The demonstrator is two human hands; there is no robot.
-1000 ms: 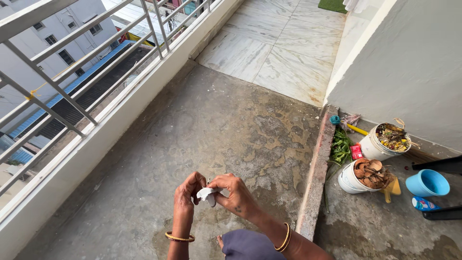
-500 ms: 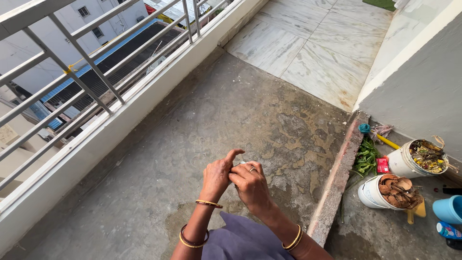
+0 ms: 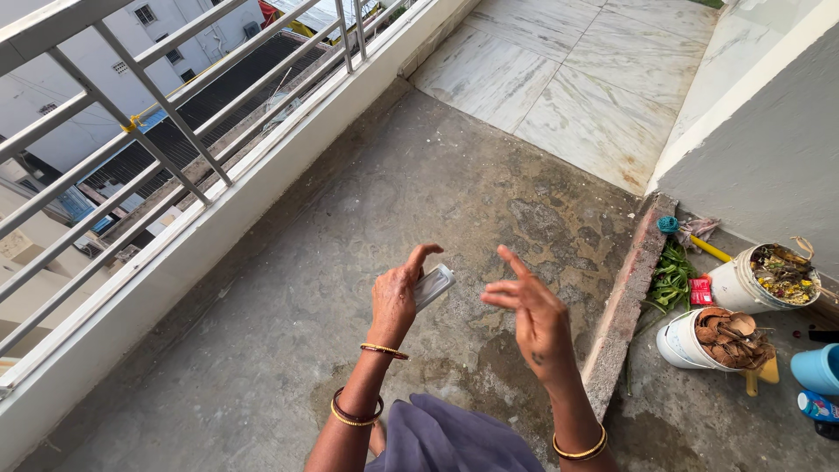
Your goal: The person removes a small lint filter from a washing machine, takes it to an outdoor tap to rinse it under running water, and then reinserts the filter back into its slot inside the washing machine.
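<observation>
Grasped in the left hand (image 3: 395, 295) at frame centre is a small white packet (image 3: 433, 286), its forefinger raised; the right hand (image 3: 535, 316) beside it is spread and holds nothing. Bare concrete floor (image 3: 288, 288) is bounded at left by a white parapet (image 3: 175, 262) with metal railing (image 3: 157, 96), at right by a brick kerb (image 3: 625, 301). Beyond the kerb, lower right, are listed two white buckets (image 3: 682, 345) of scraps, a red packet (image 3: 700, 291) and a blue tub (image 3: 819, 367).
</observation>
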